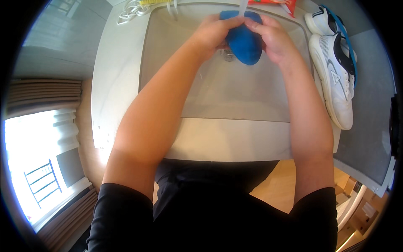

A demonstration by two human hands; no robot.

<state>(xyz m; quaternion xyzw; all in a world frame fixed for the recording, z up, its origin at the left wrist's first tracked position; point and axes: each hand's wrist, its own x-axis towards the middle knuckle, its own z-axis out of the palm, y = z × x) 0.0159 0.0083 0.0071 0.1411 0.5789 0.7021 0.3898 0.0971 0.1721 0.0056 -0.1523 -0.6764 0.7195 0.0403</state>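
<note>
Over the sink basin, both hands grip a blue insole whose rounded end points toward me. My left hand is closed on its left edge, thumb on top. On the opposite edge, my right hand is closed too, its thumb close to the other one. A thin stream of water falls on the insole between the thumbs. Most of the fingers are hidden beneath it. Partly behind the insole shows the metal drain.
White sneakers stand along the sink's right side, with a thin blue strip against them. White laces and a yellow bristled brush lie at the far left rim. A red-orange packet sits at the far right rim.
</note>
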